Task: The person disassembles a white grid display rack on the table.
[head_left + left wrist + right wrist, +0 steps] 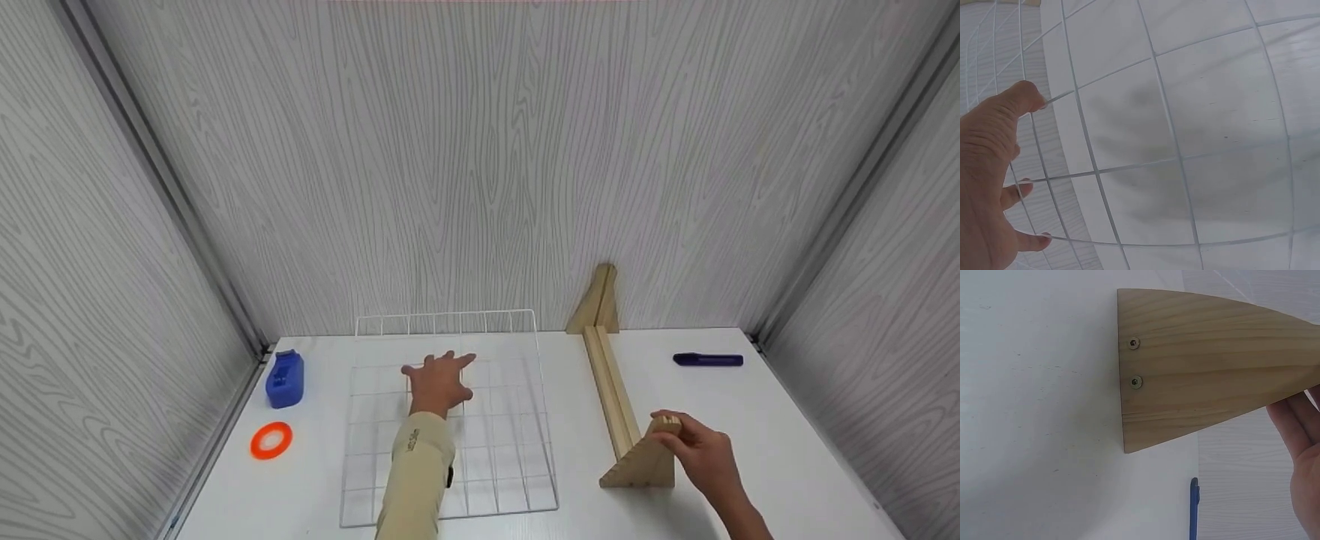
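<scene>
A white wire grid panel (517, 415) is left of centre on the white table. My left hand (439, 382) is over its middle, fingers spread. In the left wrist view, the thumb (1030, 97) and fingertips of that hand touch the wires without curling round them. To the right, a wooden stand has a long grooved rail (615, 397) between a near end piece (645, 469) and a far end piece (596, 304). My right hand (705, 450) grips the rounded top of the near piece. Two screws (1135, 382) show on its outer face.
A blue tape dispenser (285, 381) and an orange ring (271, 440) lie on the left side of the table. Beyond my right hand lies a dark blue utility knife (708, 360). Grey wood-patterned walls (450, 165) stand at the back and both sides.
</scene>
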